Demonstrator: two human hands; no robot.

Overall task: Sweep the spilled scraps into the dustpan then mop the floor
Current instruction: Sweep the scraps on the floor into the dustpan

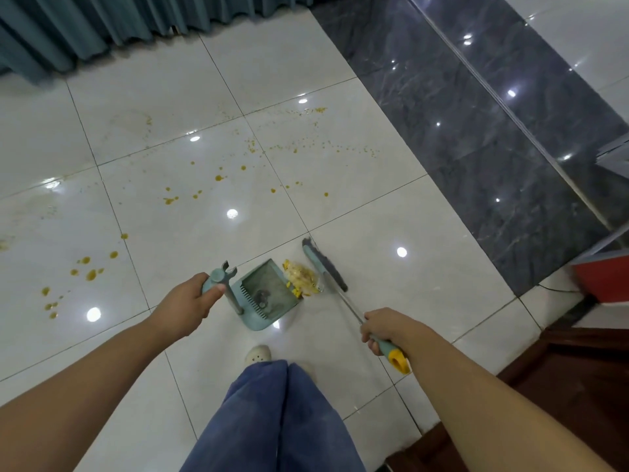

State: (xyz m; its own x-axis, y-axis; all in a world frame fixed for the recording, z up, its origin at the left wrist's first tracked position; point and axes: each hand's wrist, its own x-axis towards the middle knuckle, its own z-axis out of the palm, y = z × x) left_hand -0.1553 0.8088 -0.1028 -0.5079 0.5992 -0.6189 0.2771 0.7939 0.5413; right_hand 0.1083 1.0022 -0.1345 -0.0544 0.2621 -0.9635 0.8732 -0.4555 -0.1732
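Observation:
A teal dustpan (pixel 263 294) stands on the white tiled floor just ahead of my feet. My left hand (pixel 189 301) grips the top of its upright handle. My right hand (pixel 383 330) is closed around the teal and yellow grip of a broom. The broom head (pixel 325 267) lies at the dustpan's right lip. A pile of yellow scraps with a clear wrapper (pixel 301 281) sits between the bristles and the pan's mouth, touching both. Small dark bits lie inside the pan.
Orange-yellow drops and crumbs (pixel 218 178) are scattered over the tiles ahead and to the left. A teal curtain (pixel 102 25) hangs along the far edge. A dark marble strip (pixel 476 131) runs on the right. Dark wooden furniture (pixel 561 386) and a red object (pixel 602 277) are at right.

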